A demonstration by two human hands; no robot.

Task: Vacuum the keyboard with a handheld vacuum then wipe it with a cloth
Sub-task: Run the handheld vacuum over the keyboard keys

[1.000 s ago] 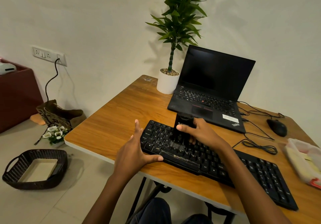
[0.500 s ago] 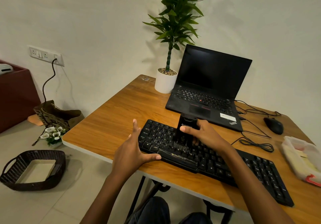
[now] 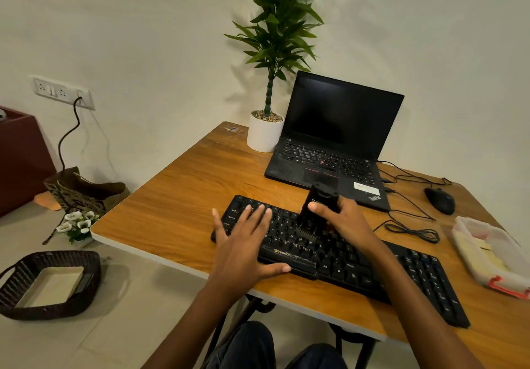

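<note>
A black keyboard [image 3: 401, 277] lies slantwise along the front of the wooden desk [image 3: 177, 214]. My right hand [image 3: 344, 222] grips a small black handheld vacuum [image 3: 318, 205], held upright with its brush nozzle down on the keys near the keyboard's middle. My left hand [image 3: 243, 248] rests flat on the keyboard's left end, fingers straight over the keys and thumb along the front edge. A clear bag [image 3: 487, 254] with a pale yellow cloth inside lies at the desk's right edge.
An open black laptop [image 3: 329, 145] sits behind the keyboard, with a white potted plant [image 3: 265, 133] to its left. A black mouse [image 3: 440, 201] and loose cables [image 3: 410, 228] lie on the right. A wicker basket [image 3: 48, 282] and flowers [image 3: 77, 224] are on the floor, left.
My left hand has slid from the keyboard's left edge onto its keys. The vacuum in my right hand has shifted a little to the right along the keyboard.
</note>
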